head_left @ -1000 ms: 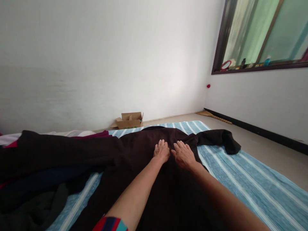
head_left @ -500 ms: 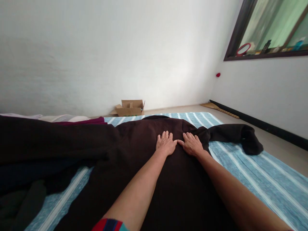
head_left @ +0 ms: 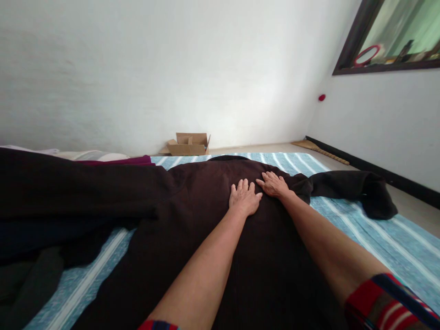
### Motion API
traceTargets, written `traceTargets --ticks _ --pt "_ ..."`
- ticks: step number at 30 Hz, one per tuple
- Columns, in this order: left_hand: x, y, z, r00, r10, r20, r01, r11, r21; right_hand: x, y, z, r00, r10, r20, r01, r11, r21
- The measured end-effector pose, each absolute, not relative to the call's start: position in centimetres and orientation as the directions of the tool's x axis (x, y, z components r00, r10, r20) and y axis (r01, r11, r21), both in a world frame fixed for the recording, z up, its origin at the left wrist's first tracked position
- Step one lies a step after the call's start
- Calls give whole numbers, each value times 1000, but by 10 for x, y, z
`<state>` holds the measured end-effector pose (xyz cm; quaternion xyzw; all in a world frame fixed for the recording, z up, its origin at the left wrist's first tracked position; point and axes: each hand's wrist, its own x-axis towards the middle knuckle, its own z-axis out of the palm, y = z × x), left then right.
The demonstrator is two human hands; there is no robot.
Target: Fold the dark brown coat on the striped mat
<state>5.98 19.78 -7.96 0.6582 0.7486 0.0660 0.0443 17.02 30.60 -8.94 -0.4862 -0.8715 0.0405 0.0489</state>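
A dark brown long-sleeved garment (head_left: pixel 199 220) lies spread over a blue-and-white striped bed sheet (head_left: pixel 337 220). My left hand (head_left: pixel 244 197) rests on the upper part of its body, fingers apart and pointing away from me. To the right and slightly farther off, my right hand (head_left: pixel 273 184) lies on the cloth near the shoulder, also with fingers spread. One sleeve stretches out to the left; the other runs right and bends over at its end. Neither hand grips any fabric.
Other dark clothes (head_left: pixel 37 275) lie at the left under the sleeve, with a purple cloth (head_left: pixel 134 160) behind it. Beyond the bed a cardboard box (head_left: pixel 188 147) stands open by the wall. A window (head_left: pixel 392 41) with a red-rimmed mirror (head_left: pixel 367 56) is at upper right.
My hands have drawn apart a little; the right one now sits farther away on the garment, toward the shoulder. The view has shifted slightly, and the right sleeve's end appears farther right.
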Motion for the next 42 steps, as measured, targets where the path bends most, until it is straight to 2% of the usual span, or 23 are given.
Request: traceTargets --ticks 6,12,17,23,28,31,37,39,42 --pt "60 198 -79 -136 991 11 977 132 169 169 301 -83 -534 839 102 833 543 -101" --pt "60 199 -76 -140 990 -5 978 140 154 174 304 -81 -554 829 75 821 559 -112" --pt "60 199 -75 -137 991 3 981 135 137 177 292 -79 -542 828 144 827 556 -88" --pt "59 201 -75 -148 989 18 983 144 115 188 263 -57 -517 828 217 838 541 -67" --pt "57 203 -74 -136 990 30 984 132 116 240 211 -36 -495 838 231 850 522 -72" --pt "58 200 -70 -127 989 74 986 118 119 294 174 -38 -384 896 224 893 422 -155" --pt "79 186 -44 -81 981 175 992 62 113 390 109 -48 -143 990 15 930 140 -339" --pt "95 183 -33 -36 981 192 994 15 108 407 93 -48 -119 991 -67 903 80 -421" --pt "125 186 -16 32 980 199 993 -54 108 419 80 -48 -188 972 -137 816 77 -573"
